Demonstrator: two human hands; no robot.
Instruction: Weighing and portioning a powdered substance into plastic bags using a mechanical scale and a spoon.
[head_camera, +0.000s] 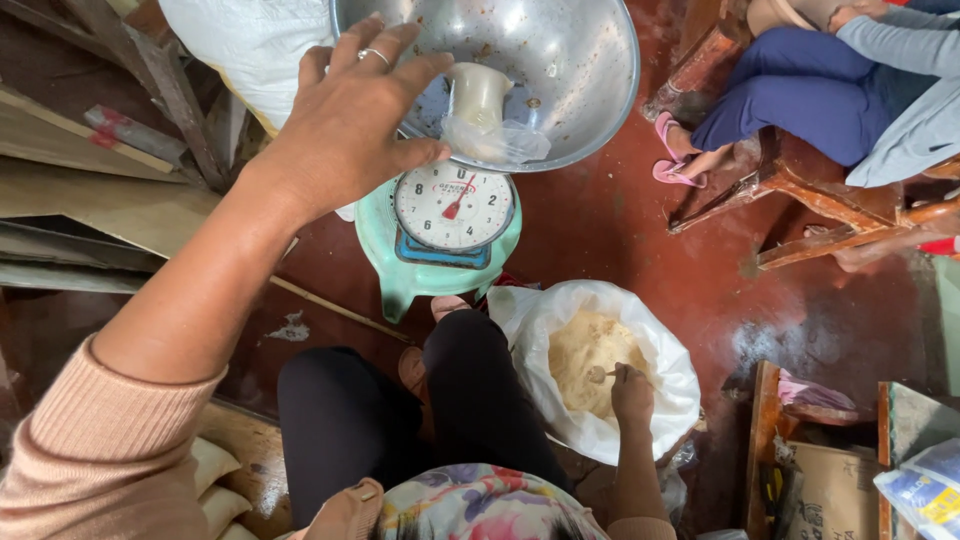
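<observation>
The left hand, nearest the lens, is raised with its fingers spread and bent, the fingertips resting on the rim of the one steel bowl; it clamps nothing. That bowl, the largest piece, sits atop a single green dial scale standing on the red floor. One white sack stands open beside the person's knee, holding pale yellow meal. Inside the bowl lies one small clear bag, filled with the same pale stuff, near the bowl's front wall. The right hand is down in the sack, fingers closed around the handle of one spoon, whose scoop rests on the meal.

Planks crowd the left edge; another seated person's legs and a wooden bench fill the upper right. Bare floor lies open between scale, sack and bench.
</observation>
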